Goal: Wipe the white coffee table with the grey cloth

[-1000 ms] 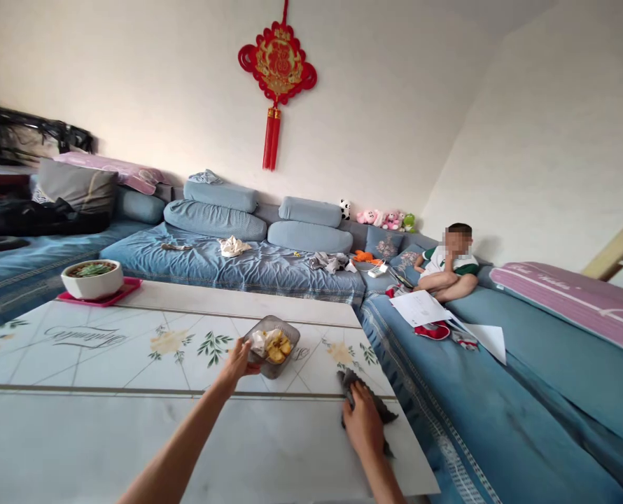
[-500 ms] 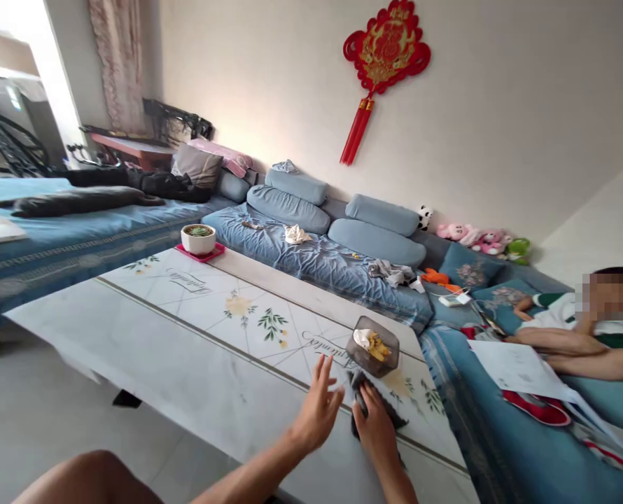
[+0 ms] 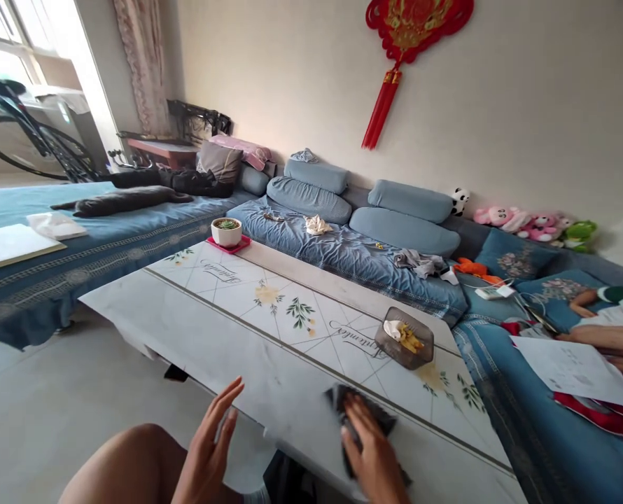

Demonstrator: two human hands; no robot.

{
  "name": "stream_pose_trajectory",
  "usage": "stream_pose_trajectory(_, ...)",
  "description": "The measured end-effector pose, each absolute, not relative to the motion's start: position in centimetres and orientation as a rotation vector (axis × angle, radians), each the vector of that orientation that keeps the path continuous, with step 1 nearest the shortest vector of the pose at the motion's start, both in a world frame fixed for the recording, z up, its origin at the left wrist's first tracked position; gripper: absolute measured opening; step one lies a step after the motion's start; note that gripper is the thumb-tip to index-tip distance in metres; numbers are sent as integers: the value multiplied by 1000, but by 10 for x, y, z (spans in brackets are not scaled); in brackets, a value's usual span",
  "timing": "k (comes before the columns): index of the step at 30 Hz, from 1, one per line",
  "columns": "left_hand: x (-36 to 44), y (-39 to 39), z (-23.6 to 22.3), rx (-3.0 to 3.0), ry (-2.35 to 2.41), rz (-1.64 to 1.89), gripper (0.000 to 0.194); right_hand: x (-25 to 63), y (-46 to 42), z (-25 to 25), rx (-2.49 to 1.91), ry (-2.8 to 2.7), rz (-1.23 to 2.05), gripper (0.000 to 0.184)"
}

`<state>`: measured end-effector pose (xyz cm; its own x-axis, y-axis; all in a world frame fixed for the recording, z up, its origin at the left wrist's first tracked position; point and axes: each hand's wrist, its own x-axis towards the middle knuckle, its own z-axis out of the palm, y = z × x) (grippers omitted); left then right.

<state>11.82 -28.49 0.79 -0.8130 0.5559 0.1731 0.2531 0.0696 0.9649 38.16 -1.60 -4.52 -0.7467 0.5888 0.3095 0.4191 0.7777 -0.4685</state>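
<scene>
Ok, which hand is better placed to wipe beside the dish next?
Right, I'd judge: the right hand is on the cloth and nearer the dish. The left hand hovers open and empty by the table's near edge.

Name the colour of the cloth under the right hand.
Dark grey cloth, under the right hand; shows best in the head view.

Worktop point(image 3: 248, 348) looks like smooth, slightly glossy marble-style stuff tbh. Dark rag point(image 3: 337, 399) is matt cloth, bowl point(image 3: 417, 358) see-through plastic-looking.
</scene>
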Motion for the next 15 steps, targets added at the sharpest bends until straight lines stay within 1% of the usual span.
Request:
stream_pose_trajectory(2, 125, -304, -5, 775, 2115, 1814, 54, 374, 29, -19, -944, -2449, 449, 57)
stream_pose_trajectory(5, 152, -313, -9, 821, 2063, 1805, 55, 285, 71, 29, -1093, -2423, 441, 57)
stream_pose_trajectory(7, 171, -313, -6, 894, 2015, 1783, 54, 216, 67, 50, -1061, -2440, 472, 58)
stream_pose_trajectory(9, 181, -314, -3, 938, 1996, 1774, 52, 173, 38, 51, -934, -2500, 515, 55)
stream_pose_trajectory(11, 180, -321, -5, 934, 2014, 1781, 50, 173, -6, 34, -759, -2599, 559, 53)
stream_pose_trajectory(13, 172, -332, -13, 883, 2050, 1782, 50, 211, -40, 11, -572, -2674, 590, 54)
stream_pose_trajectory(15, 162, -345, -21, 761, 2093, 1812, 51, 263, -42, -1, -493, -2687, 595, 56)
